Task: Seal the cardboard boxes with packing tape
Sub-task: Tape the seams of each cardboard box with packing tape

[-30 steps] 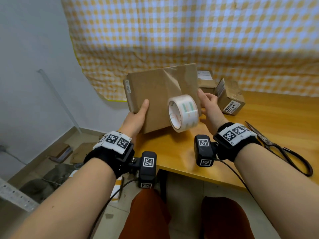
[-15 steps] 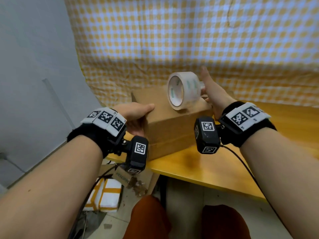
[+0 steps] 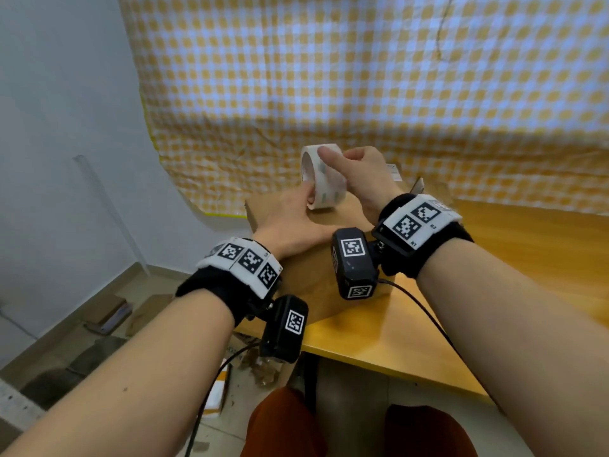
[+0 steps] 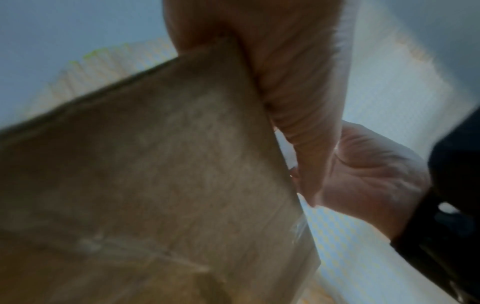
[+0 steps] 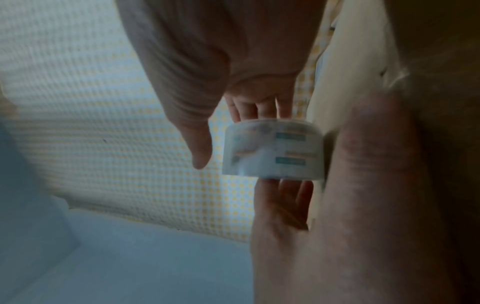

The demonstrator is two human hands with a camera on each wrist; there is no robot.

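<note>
A brown cardboard box (image 3: 311,272) lies flat on the corner of the wooden table (image 3: 494,275); its side fills the left wrist view (image 4: 155,164). On its top stands a roll of clear packing tape (image 3: 326,192) with small blue labels (image 5: 272,152). My right hand (image 3: 352,169) grips the roll, thumb over its rim and fingers in its core. My left hand (image 3: 293,216) rests flat on the box top, its straight fingers touching the roll's lower left edge. Whether they hold a tape end is hidden.
A yellow-and-white checked cloth (image 3: 362,77) hangs behind the table. Other small cardboard boxes (image 3: 417,188) peek out behind my right wrist. A grey wall (image 3: 66,127) stands at the left, and cardboard scraps (image 3: 108,311) lie on the floor below it.
The box, held upright a second ago, now lies flat. My right hand brought the roll onto its top. My left hand moved from the box's left side to the top, against the roll.
</note>
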